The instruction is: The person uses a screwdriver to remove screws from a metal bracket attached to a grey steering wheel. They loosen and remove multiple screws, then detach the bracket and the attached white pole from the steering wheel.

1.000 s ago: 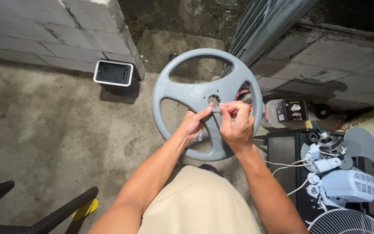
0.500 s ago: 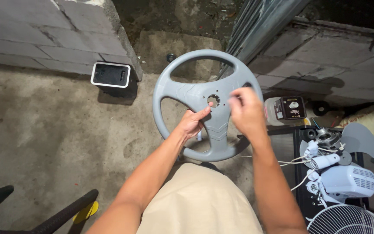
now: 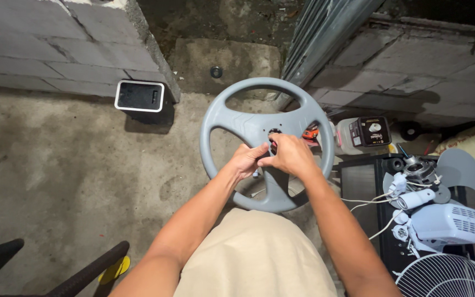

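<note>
Head view: grey fan base [image 3: 266, 133] sits centred over concrete floor [image 3: 67, 176]; dismantled fan parts [image 3: 441, 220] lie right. Left hand [image 3: 247, 160] grips the spoke; right hand [image 3: 288, 154] pinches at the hub, lower than before.

- Both hands meet at the hub of a grey wheel-shaped fan base [image 3: 266, 143].
- The left hand [image 3: 247, 160] grips its lower spoke.
- The right hand [image 3: 290, 155] covers the centre, fingers curled.
- A dismantled white fan motor [image 3: 445, 223] lies to the right.
</note>
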